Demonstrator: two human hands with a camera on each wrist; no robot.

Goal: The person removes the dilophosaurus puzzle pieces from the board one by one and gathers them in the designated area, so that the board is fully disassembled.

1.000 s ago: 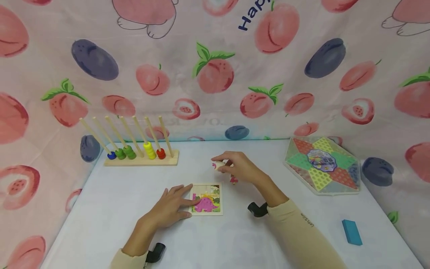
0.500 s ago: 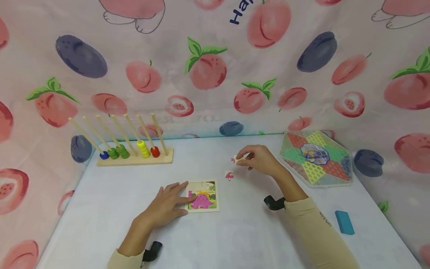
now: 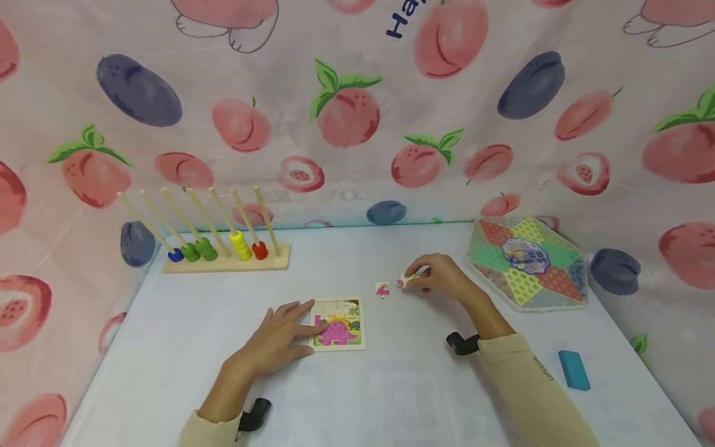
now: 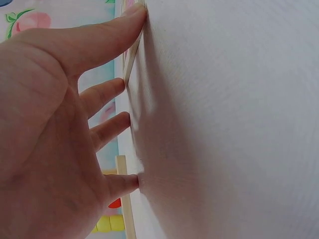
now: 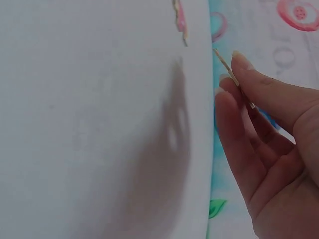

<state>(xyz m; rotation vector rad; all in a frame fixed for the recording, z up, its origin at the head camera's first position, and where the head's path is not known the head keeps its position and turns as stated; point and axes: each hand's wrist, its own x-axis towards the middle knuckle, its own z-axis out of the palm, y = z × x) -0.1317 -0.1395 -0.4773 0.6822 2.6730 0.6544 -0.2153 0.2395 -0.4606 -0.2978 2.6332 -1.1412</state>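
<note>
A small square puzzle (image 3: 337, 340) with a pink dinosaur picture in a pale wooden frame lies mid-table. Spread fingers of my left hand (image 3: 282, 338) rest on its left side; the left wrist view shows the thumb (image 4: 132, 22) at the frame's edge. My right hand (image 3: 441, 277) pinches a puzzle piece (image 3: 409, 281) between thumb and fingers, above the table. Seen edge-on in the right wrist view, that piece (image 5: 228, 68) is thin and pale. Another puzzle piece (image 3: 382, 290), white and pink, lies on the table between the frame and my right hand.
A wooden bead rack (image 3: 226, 264) with upright rods and coloured beads stands at the back left. At the back right lies a hexagonal game box (image 3: 527, 264). A blue block (image 3: 574, 370) is at the right. A fruit-patterned cloth (image 3: 346, 118) hangs behind the table.
My right hand has moved right with its puzzle piece, away from the other piece, then lowered slightly. My left hand has stayed on the puzzle frame. The head view has shifted a little.
</note>
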